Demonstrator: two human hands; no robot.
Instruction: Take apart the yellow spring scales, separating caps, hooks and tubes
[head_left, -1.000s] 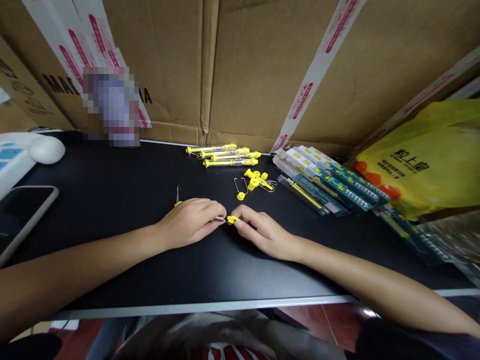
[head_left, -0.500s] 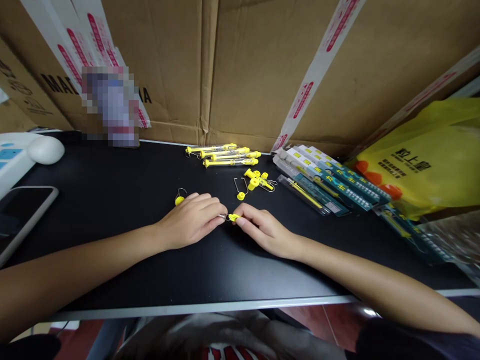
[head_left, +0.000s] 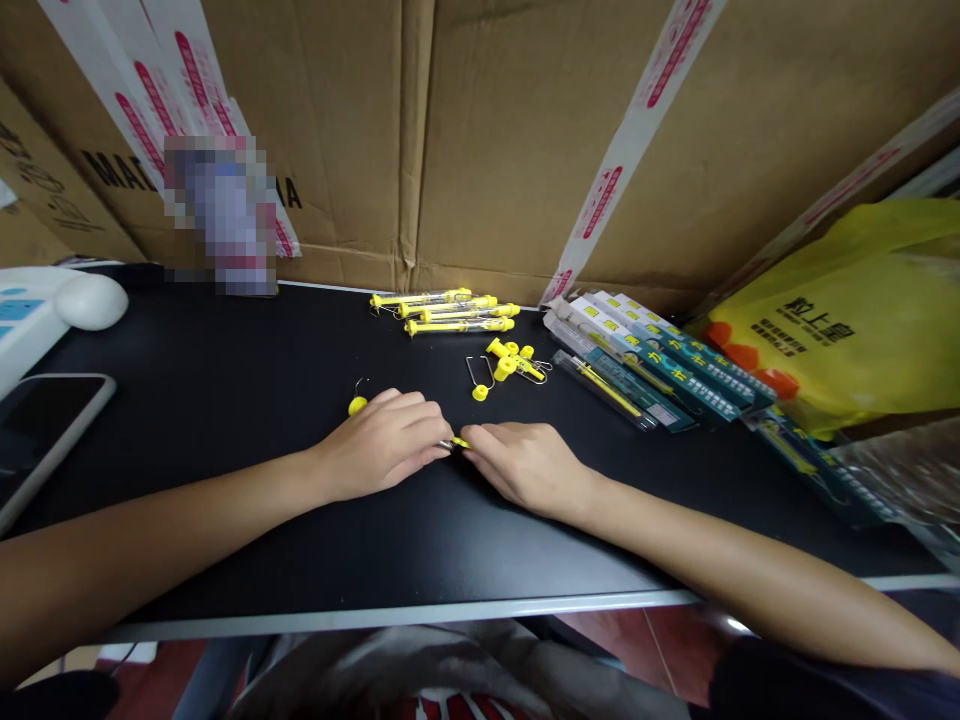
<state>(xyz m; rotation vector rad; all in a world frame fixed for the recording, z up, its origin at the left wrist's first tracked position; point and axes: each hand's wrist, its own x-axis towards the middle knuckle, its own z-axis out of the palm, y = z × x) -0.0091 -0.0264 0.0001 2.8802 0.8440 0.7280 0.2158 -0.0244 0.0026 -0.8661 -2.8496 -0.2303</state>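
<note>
My left hand [head_left: 394, 440] is closed on a small metal spring [head_left: 445, 444], whose end shows past the fingertips. Facing it, my right hand [head_left: 529, 460] pinches a small yellow plastic piece [head_left: 461, 441] that meets the spring's end. Most of both parts is hidden by my fingers. A yellow cap with a wire hook [head_left: 358, 405] lies just beyond my left hand. Past my right hand are another yellow cap with a bent wire [head_left: 480, 392] and a small heap of yellow plastic parts [head_left: 505, 368] with wire loops.
Several clear tubes with yellow ends [head_left: 461, 312] lie at the back. Right of them are green-and-white packages [head_left: 660, 360] and a yellow bag [head_left: 862, 310]. A phone [head_left: 49, 435] and a white device [head_left: 45, 310] stand left. A cardboard box [head_left: 495, 150] walls the black table's [head_left: 262, 360] rear.
My right hand has rolled over, its back now facing up more, and its fingers cover more of the yellow piece. The left hand stays nearly in place.
</note>
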